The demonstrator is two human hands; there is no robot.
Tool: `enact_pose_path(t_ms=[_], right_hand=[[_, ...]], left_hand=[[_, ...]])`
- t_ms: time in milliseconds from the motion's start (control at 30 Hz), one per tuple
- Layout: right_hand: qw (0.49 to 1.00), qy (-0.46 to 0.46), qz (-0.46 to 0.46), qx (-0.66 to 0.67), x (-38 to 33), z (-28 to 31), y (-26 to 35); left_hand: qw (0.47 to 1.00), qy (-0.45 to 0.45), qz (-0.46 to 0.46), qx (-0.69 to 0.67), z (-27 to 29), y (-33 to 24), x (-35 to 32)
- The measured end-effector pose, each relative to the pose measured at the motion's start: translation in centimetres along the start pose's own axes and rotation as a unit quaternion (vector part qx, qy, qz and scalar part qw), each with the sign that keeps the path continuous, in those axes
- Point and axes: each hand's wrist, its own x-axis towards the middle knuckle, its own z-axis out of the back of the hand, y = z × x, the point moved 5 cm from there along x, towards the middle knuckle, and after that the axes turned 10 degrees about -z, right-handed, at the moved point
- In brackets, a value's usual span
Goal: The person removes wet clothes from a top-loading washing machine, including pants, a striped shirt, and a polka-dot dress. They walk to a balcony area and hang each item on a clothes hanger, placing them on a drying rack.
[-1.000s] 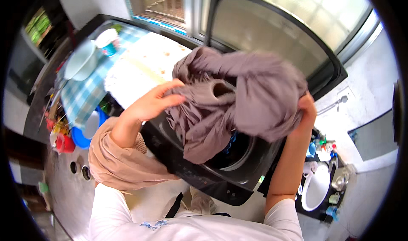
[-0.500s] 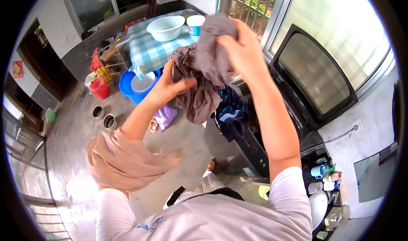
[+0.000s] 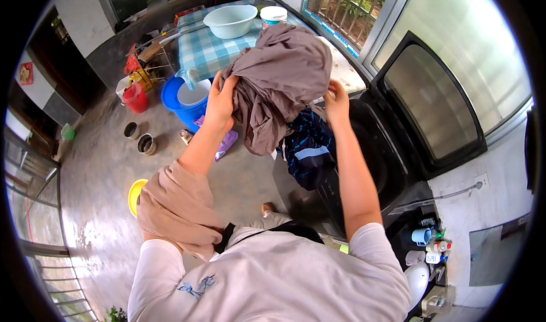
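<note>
A crumpled grey-brown garment (image 3: 278, 75) is held up before me between both hands. My left hand (image 3: 220, 103) grips its left side, fingers closed on the cloth. At its lower right edge my right hand (image 3: 336, 101) pinches the fabric. Under it, a dark blue patterned garment (image 3: 310, 146) hangs over the near rim of a black top-loading washing machine (image 3: 378, 151). The machine's lid (image 3: 429, 103) stands raised. A tan garment (image 3: 179, 208) is draped over my left forearm. What lies deep in the drum is too dark to make out.
A table with a blue checked cloth (image 3: 193, 49) bears a pale basin (image 3: 230, 22) and a white tub (image 3: 274, 15). Blue (image 3: 176, 106) and red (image 3: 135, 98) buckets stand on the floor, with two pots (image 3: 146, 144) nearby. Bottles (image 3: 437, 246) crowd the right side.
The brown garment has spread wider between my hands. My right hand has moved down from its top to its right edge. My view has shifted, and a yellow basin now shows on the left.
</note>
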Motion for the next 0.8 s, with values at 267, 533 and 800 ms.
enact_pose_path(t_ms=[267,533,800], right_hand=[[0.991,0.011,0.052,-0.124,-1.2,-3.1,-8.2],[0.909,-0.348,0.006,0.23,0.0,19.4,-4.4],[0.889,-0.436,0.069,0.119,-3.7,34.6,0.9]], left_hand=[[0.979,-0.089,0.169,-0.077,3.3,5.0,2.9],[0.989,-0.115,0.091,0.002,17.2,3.0,6.0],[0.991,-0.134,-0.013,-0.021,24.2,-3.4,6.3]])
